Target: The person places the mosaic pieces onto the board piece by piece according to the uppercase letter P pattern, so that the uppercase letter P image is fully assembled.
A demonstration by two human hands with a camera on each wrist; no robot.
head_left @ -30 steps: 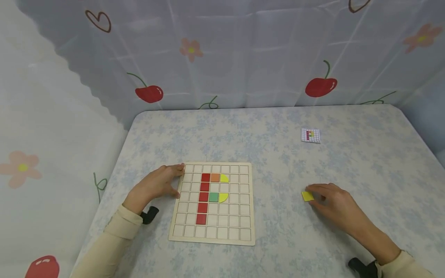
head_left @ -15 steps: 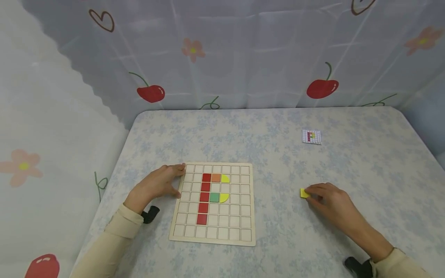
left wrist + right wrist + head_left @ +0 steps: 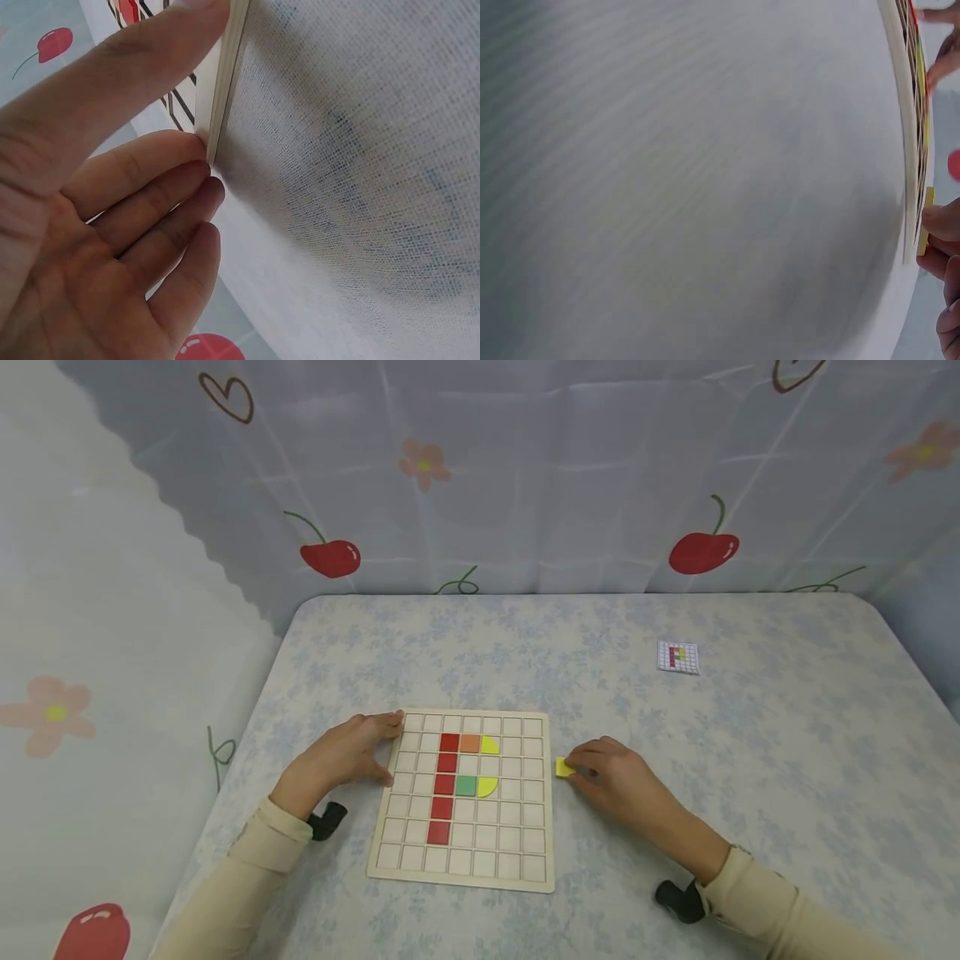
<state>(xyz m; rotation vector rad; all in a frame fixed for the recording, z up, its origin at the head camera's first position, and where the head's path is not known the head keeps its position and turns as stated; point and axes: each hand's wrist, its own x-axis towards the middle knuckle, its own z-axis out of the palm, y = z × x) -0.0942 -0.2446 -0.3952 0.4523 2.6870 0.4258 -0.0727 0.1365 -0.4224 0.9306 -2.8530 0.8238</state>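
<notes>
A wooden grid board [image 3: 501,864] lies on the table, with red square tiles [image 3: 442,785] in a column. Beside them sit an orange square tile [image 3: 470,743], a green square tile [image 3: 466,786] and two yellow quarter-round tiles [image 3: 487,787]. My left hand [image 3: 337,764] rests with thumb and fingertips spread along the board's left edge; in the left wrist view its fingers [image 3: 180,176] touch the rim without wrapping round it. Just right of the board, my right hand [image 3: 622,781] pinches a yellow tile [image 3: 562,767] between thumb and fingers, which partly cover it.
A small card [image 3: 678,657] printed with a coloured grid pattern lies at the table's back right. A patterned cloth covers the table [image 3: 600,685]. A curtain [image 3: 525,485] with cherries and flowers hangs behind its far edge.
My right hand has carried the yellow tile leftward across the table, to just beside the board's right edge. The left hand and the board stay in place.
</notes>
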